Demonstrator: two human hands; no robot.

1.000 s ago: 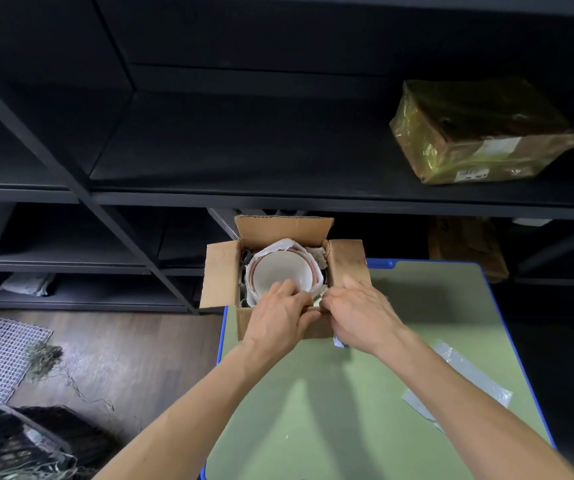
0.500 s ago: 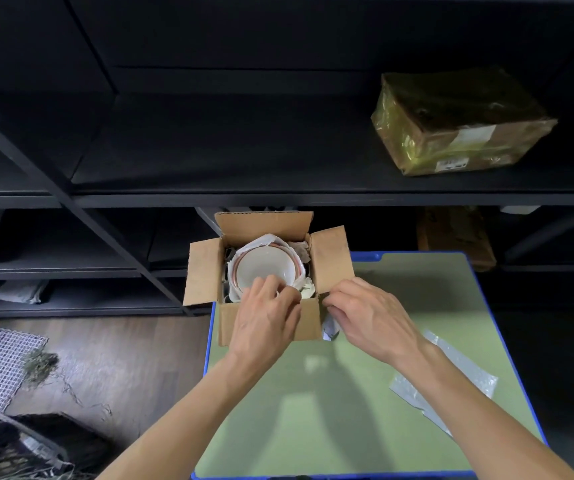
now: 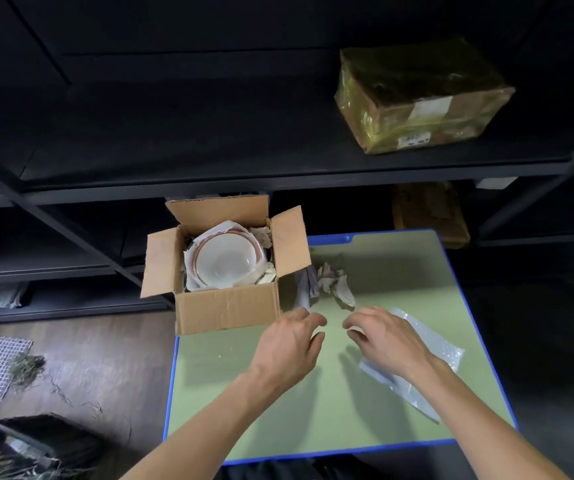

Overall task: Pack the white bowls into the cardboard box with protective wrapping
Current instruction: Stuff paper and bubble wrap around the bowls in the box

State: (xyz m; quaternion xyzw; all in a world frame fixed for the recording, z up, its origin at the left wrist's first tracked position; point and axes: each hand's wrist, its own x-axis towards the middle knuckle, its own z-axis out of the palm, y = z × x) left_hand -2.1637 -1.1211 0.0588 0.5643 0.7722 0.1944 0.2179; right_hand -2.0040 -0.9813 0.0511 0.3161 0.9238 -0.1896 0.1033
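White bowls (image 3: 224,263) sit nested in paper wrapping (image 3: 192,268) inside the open cardboard box (image 3: 226,311), left of the frame's centre. Lower and to the right, above the green table (image 3: 313,410), the left hand (image 3: 289,348) and right hand (image 3: 387,339) hover loosely curled, holding nothing, just below crumpled paper (image 3: 335,287).

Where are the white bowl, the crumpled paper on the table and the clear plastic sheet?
white bowl (image 3: 224,261), head view, its inner bottom.
crumpled paper (image 3: 335,287), head view, its middle folds.
clear plastic sheet (image 3: 434,344), head view, its uncovered far part.
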